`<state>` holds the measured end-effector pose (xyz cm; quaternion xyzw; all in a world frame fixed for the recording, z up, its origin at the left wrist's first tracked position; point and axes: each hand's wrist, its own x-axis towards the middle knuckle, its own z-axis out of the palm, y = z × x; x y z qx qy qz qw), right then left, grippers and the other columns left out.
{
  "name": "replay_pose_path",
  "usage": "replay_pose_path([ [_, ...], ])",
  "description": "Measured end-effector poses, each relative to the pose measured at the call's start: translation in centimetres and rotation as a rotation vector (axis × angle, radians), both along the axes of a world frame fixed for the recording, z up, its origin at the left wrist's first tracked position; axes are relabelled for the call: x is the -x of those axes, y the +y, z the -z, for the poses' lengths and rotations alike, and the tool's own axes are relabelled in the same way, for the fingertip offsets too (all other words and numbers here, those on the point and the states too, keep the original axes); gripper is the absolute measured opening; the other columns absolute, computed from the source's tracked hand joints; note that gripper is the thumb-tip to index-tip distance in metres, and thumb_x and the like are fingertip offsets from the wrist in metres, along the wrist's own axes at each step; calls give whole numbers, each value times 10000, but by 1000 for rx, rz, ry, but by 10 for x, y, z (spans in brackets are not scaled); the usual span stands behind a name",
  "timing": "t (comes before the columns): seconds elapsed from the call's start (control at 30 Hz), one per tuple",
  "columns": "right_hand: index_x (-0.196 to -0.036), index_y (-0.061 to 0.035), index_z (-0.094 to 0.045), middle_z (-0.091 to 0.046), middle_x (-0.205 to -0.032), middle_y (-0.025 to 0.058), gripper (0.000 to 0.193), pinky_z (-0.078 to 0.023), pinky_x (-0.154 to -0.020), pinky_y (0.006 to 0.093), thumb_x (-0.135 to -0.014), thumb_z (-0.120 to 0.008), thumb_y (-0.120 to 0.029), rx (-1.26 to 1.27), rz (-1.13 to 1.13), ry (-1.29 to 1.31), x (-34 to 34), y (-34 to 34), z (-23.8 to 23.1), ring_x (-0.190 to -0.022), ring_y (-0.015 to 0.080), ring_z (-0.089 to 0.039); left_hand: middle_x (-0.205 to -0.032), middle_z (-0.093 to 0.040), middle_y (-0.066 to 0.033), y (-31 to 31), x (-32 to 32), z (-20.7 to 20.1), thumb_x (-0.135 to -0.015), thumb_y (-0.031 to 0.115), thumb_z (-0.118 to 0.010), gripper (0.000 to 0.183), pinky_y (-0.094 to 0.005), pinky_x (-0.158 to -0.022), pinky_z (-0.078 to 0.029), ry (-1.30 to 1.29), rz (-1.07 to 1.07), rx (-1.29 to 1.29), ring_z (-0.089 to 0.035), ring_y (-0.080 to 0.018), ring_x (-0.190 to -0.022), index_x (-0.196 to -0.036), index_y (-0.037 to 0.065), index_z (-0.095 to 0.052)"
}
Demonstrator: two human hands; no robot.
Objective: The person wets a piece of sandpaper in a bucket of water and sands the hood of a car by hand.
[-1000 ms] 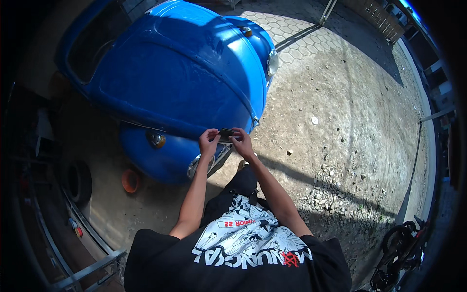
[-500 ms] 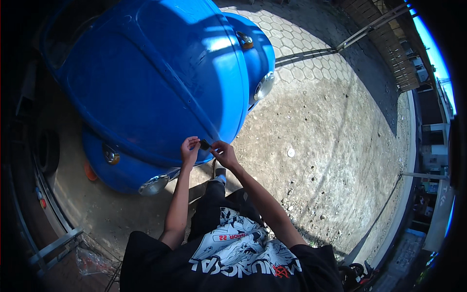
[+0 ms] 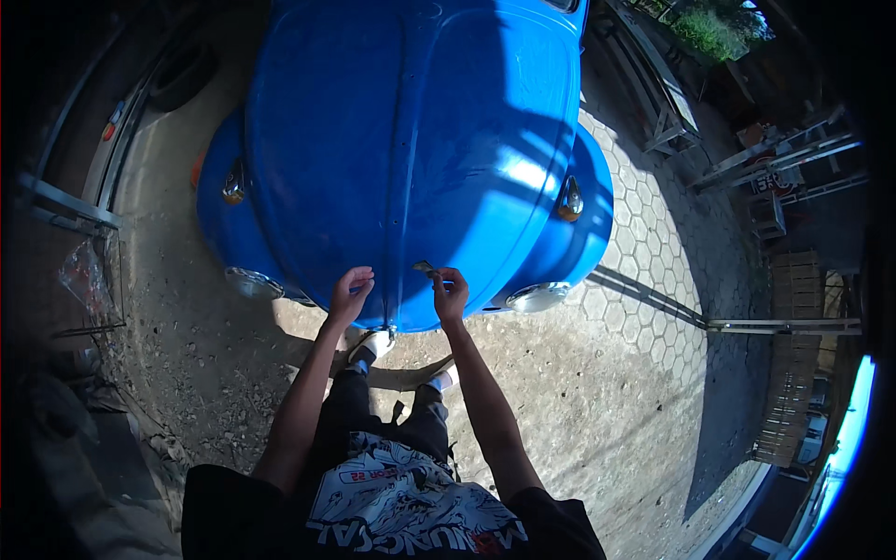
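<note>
A blue rounded car hood (image 3: 345, 177) with a raised centre ridge fills the space in front of me. Between the fingertips of my right hand (image 3: 451, 293) is pinched a small dark flat piece (image 3: 425, 267), held over the lower part of the hood; its kind is too small to make out. My left hand (image 3: 350, 293) hovers to the left of the ridge, fingers loosely bent and holding nothing. A gap separates the two hands.
Headlights (image 3: 539, 297) and amber signal lamps (image 3: 570, 199) sit on both fenders. Below the hood stand my feet (image 3: 378, 343) on dirt ground. Hexagonal pavers (image 3: 644, 252) lie to the right, with a metal post (image 3: 784, 326) beyond. A tire (image 3: 184, 75) rests at the far left.
My view has swung so the hood is now straight ahead. My hands have come apart: the dark piece that was between both is now in my right hand only.
</note>
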<state>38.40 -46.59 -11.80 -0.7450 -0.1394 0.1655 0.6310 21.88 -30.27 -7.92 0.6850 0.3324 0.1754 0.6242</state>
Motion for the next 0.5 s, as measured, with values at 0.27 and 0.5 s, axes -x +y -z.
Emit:
replay_pose_path([
  [0.27,-1107,-2,-582,-653,-886,98,286,-498,-586,261,-848,-698,-35,-103,-52,92,-73,46,-22,-726,142,-642,-1096,-670,-85,-45,108,18,-934,107,-624,262,-301,-897,-494,82,-326,-38,-631,-160,-1037,-1182,25,-600],
  [0.5,-1454,24,-283,-251,-1510,288,673,-352,-1078,484,-901,-601,-192,126,-298,-624,-60,20,-28,-1376,406,-304,-1334,-528,-123,-54,-11,-19,-916,189,-658,397,-387,-974,-457,207,-57,-78,-493,-226,-1260,-1286,93,-553],
])
